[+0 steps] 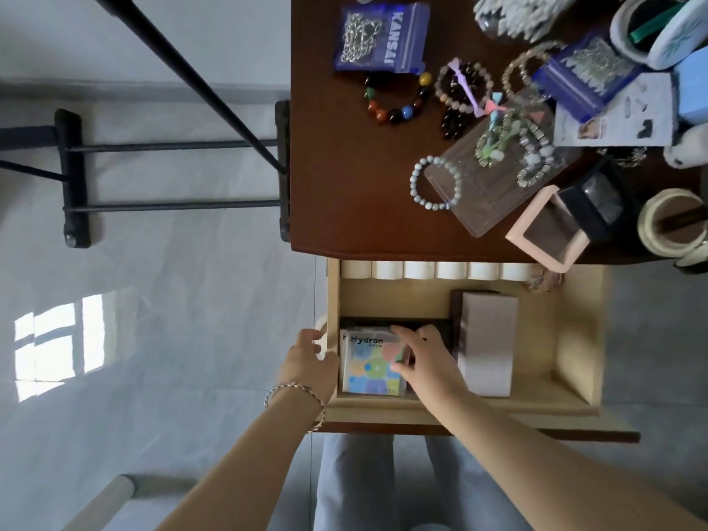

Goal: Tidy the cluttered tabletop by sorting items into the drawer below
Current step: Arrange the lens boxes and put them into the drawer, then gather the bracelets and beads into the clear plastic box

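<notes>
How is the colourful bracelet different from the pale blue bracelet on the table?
The colourful bracelet has big beads in red, orange, blue, yellow and black; the pale blue bracelet has smaller beads, all one pale colour. The colourful one lies flat on the bare table; the pale blue one lies partly on a clear box. Both are round bead loops, and no hand touches them.

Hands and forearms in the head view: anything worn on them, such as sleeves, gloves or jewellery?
Both forearms are bare, with no sleeves or gloves in view. The left hand has a thin silver-coloured chain bracelet around its wrist. The right hand and its wrist show nothing worn, and no rings can be made out.
</notes>
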